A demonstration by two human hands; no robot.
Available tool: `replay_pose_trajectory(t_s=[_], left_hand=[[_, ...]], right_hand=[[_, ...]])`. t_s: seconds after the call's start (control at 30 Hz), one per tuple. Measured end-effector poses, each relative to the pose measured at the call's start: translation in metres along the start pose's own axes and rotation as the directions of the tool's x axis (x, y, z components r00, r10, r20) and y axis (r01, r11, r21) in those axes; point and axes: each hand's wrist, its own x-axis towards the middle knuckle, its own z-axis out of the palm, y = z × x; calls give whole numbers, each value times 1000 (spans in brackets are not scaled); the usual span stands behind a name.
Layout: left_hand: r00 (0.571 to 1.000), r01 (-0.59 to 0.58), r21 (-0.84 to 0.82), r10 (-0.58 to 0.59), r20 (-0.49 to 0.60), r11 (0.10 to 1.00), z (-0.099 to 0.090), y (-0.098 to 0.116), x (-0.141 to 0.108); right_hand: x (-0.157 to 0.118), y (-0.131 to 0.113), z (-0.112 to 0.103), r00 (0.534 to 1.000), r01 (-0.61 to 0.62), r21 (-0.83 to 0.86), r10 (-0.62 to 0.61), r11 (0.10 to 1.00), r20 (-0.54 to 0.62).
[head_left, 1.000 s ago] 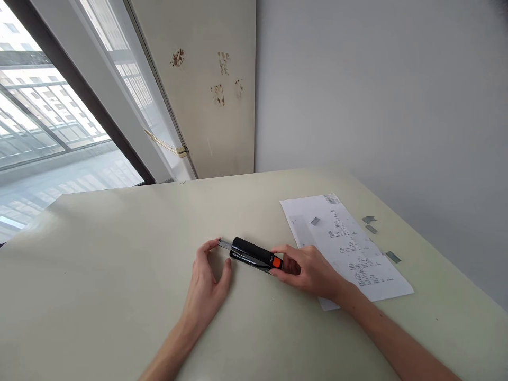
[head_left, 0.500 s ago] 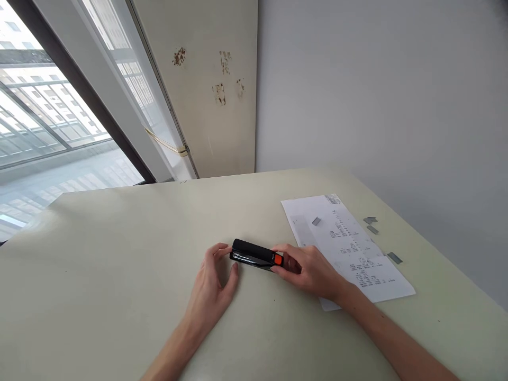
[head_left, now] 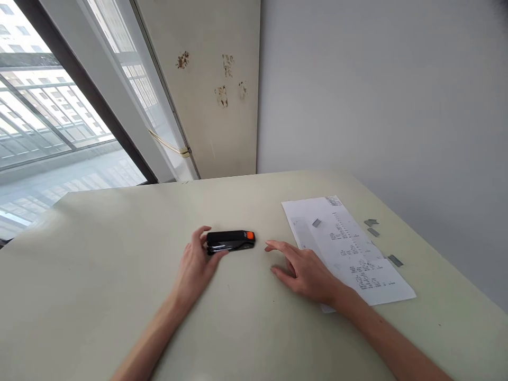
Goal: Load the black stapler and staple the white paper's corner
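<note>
A black stapler [head_left: 230,241] with an orange patch at its right end lies on the pale table [head_left: 119,286]. My left hand [head_left: 197,263] grips its left end, the thumb along the near side and the fingers behind the far side. To the right of the stapler, my right hand [head_left: 304,267] is apart from it, holding nothing, with thumb and forefinger spread. The right wrist crosses the lower left part of some printed paper [head_left: 353,254]. A small grey strip of staples [head_left: 316,223] rests on that paper.
More staple strips [head_left: 373,232] lie right of the paper, one strip [head_left: 395,260] close to its edge. A grey wall [head_left: 377,95] borders the table's right side. Beyond the far edge stand a stained cream panel [head_left: 210,132] and a window at the left.
The stapler has shifted left and turned slightly, with my left hand on its left end. My right hand has let go of its right end and its fingers have opened.
</note>
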Motion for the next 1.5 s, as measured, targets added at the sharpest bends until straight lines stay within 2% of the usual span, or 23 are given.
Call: replay_pose_trajectory(t_s=[0.17,0.27,0.37,0.47,0.6,0.73,0.83,0.9,1.0,1.07,1.2,1.37,1.5], left_hand=[[987,120,92,-109,-119,989,-33,-44,44],[979,156,128,-136,-151,979,-50,-70,70],[968,199,144,-171,-184,969,-59,-87,89],[952,248,127,-216,-219,960,-61,-94,100],[931,291,91,-260,-256,952,-61,-90,99],[899,323,30,-297,-321,946,-60,-75,81],[864,349,-50,-342,-370,936,-59,-66,64],[846,365,-92,-371,-382,926,-58,-62,55],[847,373,-102,-383,-368,922,-57,-60,50],[853,374,-92,-381,-358,923,-57,-60,50],[856,385,-74,-386,-344,920,-57,-59,52],[864,387,-66,-387,-323,920,-58,-56,51],[870,387,-57,-385,-307,920,-59,-53,51]], right_hand=[[0,1,4,999,34,-12,-34,999,-13],[2,1,4,999,39,-21,-39,999,-31],[4,0,4,999,24,-14,-25,1000,-38],[6,-2,5,999,2,27,0,1000,-53],[9,-5,7,997,-38,136,48,990,-65],[11,-7,7,995,-46,243,65,969,-70],[12,-1,3,982,-52,316,106,947,-157],[13,9,-2,934,-95,240,170,966,-314],[13,34,-11,802,-240,-22,185,971,-568],[12,51,-15,759,-333,-144,174,932,-628],[10,75,-14,739,-422,-192,213,886,-639],[11,80,-9,751,-398,-173,212,901,-626],[8,85,-20,741,-395,-140,224,908,-633]])
